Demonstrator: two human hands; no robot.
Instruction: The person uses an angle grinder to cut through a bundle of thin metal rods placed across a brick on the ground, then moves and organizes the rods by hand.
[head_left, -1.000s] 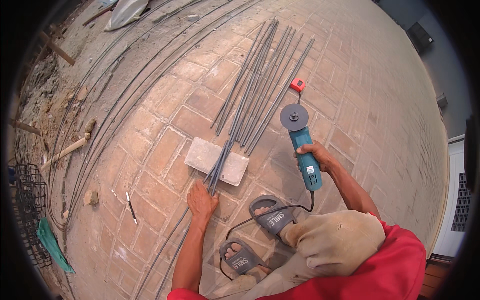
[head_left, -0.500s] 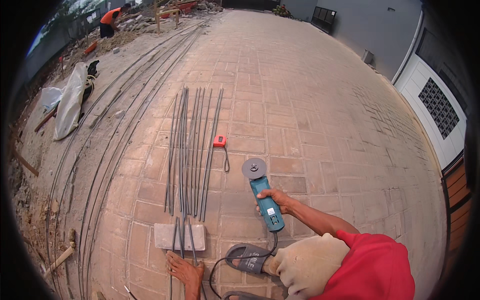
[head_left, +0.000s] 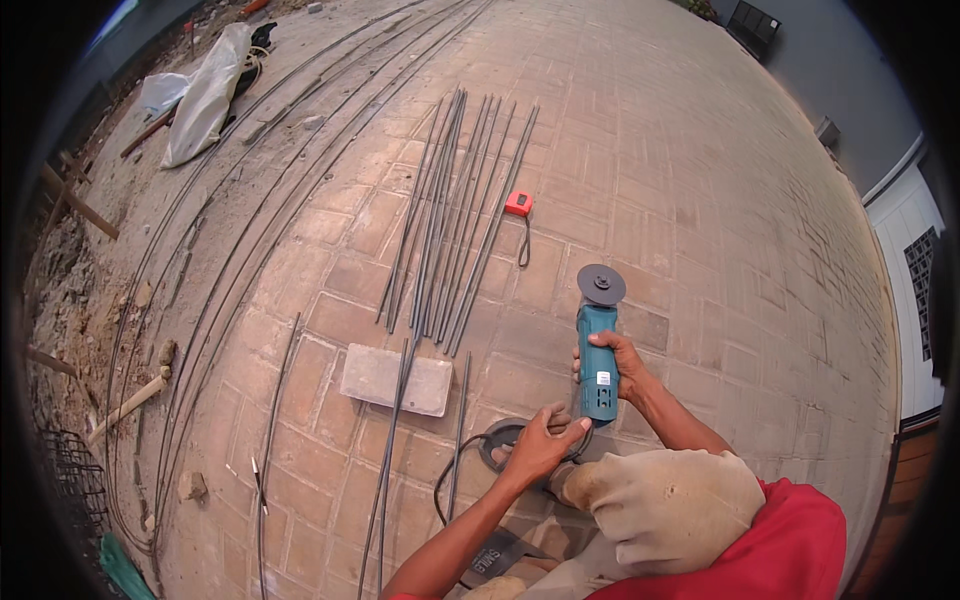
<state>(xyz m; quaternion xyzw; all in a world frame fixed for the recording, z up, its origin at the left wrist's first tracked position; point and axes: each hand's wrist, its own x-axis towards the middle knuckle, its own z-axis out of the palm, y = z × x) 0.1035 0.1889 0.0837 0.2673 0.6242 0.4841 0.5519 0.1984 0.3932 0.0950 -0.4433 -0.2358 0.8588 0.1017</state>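
Note:
My right hand (head_left: pixel 622 362) is wrapped round the teal body of an angle grinder (head_left: pixel 597 335). Its bare grey disc (head_left: pixel 607 276) points away from me. Close to the grinder's rear end is my left hand (head_left: pixel 538 447), thumb apart from its bent fingers, with nothing visible in it. A black power cord (head_left: pixel 446 478) loops behind that hand. Left of my hands, a pale rectangular block (head_left: pixel 395 378) lies on the paving, with thin steel rods (head_left: pixel 393 450) crossing it. Single rods lie on either side, and beyond it is a bundle of longer-looking rods (head_left: pixel 440 225).
A red tape measure (head_left: pixel 518 204) lies right of the bundle. A thin white-tipped stick (head_left: pixel 257 478) is at the lower left. Long bent bars (head_left: pixel 300 180) run along the left edge by a white sack (head_left: pixel 208 100). My sandalled foot (head_left: pixel 500 555) is beneath my arms.
My left hand has left the rods at the block and moved right to the grinder's rear. Rods there now lie spread apart. The view has shifted; my right hand keeps the grinder.

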